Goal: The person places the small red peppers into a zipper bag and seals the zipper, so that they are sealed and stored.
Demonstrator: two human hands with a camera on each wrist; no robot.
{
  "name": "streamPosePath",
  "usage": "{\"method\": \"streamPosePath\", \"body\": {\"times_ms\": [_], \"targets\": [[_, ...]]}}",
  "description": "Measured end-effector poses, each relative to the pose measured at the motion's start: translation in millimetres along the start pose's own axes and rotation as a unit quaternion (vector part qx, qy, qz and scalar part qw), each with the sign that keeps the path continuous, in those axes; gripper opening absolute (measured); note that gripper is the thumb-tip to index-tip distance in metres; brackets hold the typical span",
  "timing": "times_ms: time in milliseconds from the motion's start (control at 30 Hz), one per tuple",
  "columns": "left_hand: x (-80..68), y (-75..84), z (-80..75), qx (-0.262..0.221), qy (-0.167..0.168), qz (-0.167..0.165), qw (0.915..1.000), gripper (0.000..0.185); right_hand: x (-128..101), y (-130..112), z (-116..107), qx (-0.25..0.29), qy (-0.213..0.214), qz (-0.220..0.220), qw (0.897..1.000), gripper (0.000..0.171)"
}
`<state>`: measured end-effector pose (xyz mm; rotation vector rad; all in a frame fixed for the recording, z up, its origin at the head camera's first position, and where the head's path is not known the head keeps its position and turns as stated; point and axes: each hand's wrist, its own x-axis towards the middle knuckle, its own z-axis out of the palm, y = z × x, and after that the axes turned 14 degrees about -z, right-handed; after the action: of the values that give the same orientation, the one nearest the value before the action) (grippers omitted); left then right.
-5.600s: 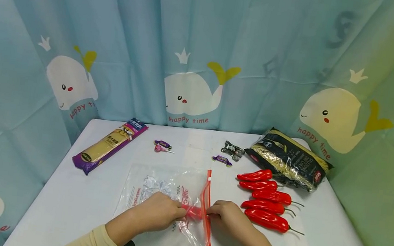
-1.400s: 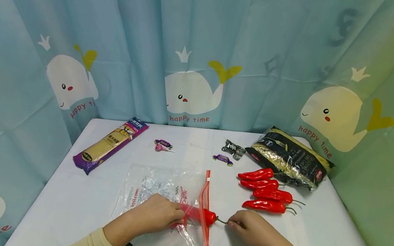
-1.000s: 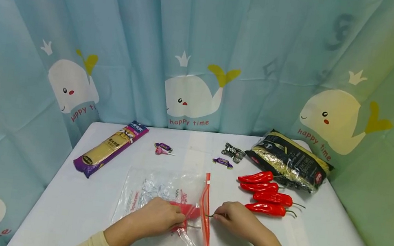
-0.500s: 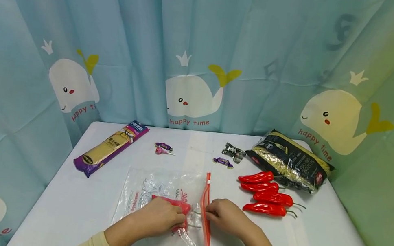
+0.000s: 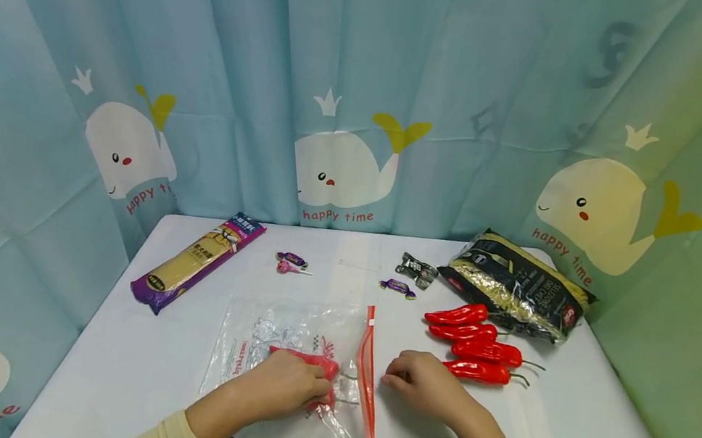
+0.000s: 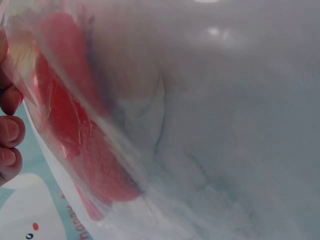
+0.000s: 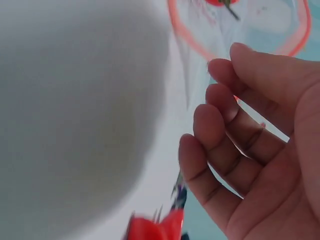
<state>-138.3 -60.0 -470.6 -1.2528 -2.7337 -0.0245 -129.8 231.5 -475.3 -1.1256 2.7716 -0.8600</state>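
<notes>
A clear zip bag (image 5: 338, 320) with a red zip edge (image 5: 366, 367) lies on the table, its mouth facing right. My left hand (image 5: 284, 386) pinches the bag's upper film near its middle. Inside are red chili peppers (image 6: 70, 120); two green stems point towards the mouth, and my left hand partly hides the peppers in the head view. Just right of the opening, my right hand (image 5: 426, 383) holds nothing, its fingers (image 7: 207, 122) loosely bent and the thumb near the index fingertip. Several more red chili peppers (image 5: 487, 352) lie in a column behind my right hand.
A purple pack of noodles (image 5: 197, 262) lies at the back left. Wrapped candies (image 5: 398, 288) and a lollipop (image 5: 289, 268) sit along the back. A black-and-gold food packet (image 5: 516, 287) lies behind the loose peppers. A curtain (image 5: 237, 73) hangs behind the table (image 5: 129, 367).
My right hand pushed a chili pepper by its stem fully into the bag, let go and drew back right. One fewer pepper lies outside than at first. My left hand stayed on the bag.
</notes>
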Motion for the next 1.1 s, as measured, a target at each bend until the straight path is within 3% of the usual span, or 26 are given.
{"method": "streamPosePath", "body": {"times_ms": [200,400,667,1100], "targets": [[-0.8,-0.4,-0.6,-0.006,-0.015,-0.007,0.9998,0.004,-27.5,6.9,-20.3,-0.053,0.031,0.02,0.998,0.004],[-1.3,-1.3,-0.6,-0.006,-0.021,-0.009,0.9997,0.005,-56.0,13.4,-43.5,-0.106,0.047,0.089,0.989,0.013],[-0.6,-1.7,-0.1,-0.009,-0.019,-0.008,0.9997,0.004,-91.8,29.1,-59.9,-0.151,0.048,0.114,0.981,0.031],[-1.2,-0.8,0.3,-0.01,-0.012,-0.006,0.9999,0.007,-105.5,41.8,-61.6,-0.163,0.022,0.144,0.976,0.047]]}}
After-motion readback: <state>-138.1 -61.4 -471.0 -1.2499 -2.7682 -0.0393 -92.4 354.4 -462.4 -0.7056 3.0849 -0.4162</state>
